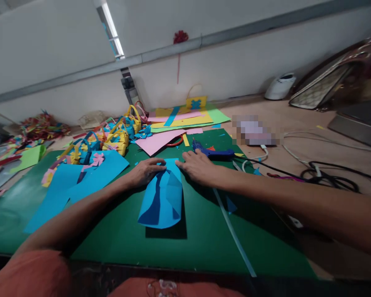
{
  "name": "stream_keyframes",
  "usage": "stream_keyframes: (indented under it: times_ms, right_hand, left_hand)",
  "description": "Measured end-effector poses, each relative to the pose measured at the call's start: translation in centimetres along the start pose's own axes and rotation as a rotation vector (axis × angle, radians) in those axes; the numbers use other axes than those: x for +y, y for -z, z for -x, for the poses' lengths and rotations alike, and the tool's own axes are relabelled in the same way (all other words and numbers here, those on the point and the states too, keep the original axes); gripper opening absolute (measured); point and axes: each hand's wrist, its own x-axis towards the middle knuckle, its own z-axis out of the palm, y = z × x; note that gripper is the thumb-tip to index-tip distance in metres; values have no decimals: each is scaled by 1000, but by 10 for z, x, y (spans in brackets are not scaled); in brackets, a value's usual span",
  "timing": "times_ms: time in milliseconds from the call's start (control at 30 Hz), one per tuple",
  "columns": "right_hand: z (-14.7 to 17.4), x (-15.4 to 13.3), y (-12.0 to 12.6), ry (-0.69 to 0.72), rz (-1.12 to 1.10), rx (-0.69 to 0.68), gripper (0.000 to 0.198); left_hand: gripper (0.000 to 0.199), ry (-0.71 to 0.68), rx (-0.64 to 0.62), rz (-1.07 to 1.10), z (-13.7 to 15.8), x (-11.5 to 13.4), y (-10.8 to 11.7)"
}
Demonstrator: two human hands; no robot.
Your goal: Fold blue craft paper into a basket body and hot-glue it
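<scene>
A sheet of blue paper [170, 206] lies in front of me on the green mat, its sides curled inward and its near end bowed up like a flattened tube. At its far left edge, my left hand [146, 171] is closed on the paper with thumb and fingers drawn together. Opposite, my right hand [198, 166] has its fingertips at the far right edge, gripping it there. Just beyond my right hand rests a blue glue gun [216, 154]. The fingertips partly cover the paper's far end.
Blue sheets [95, 175] and small paper baskets [116, 138] lie left. Pink paper [157, 141], scissors [175, 141] and stacked coloured sheets [185, 121] lie behind. To the right are a pale strip [233, 231], black cable [330, 177] and a blurred-out device [255, 131] with a white cable.
</scene>
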Motion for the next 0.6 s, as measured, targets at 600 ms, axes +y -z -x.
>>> stream_keyframes:
  times_ms: [600]
  right_hand:
    - [-40,-4,4,140,36,21,39]
  left_hand:
    - [27,137,90,-122,5,-3,-3]
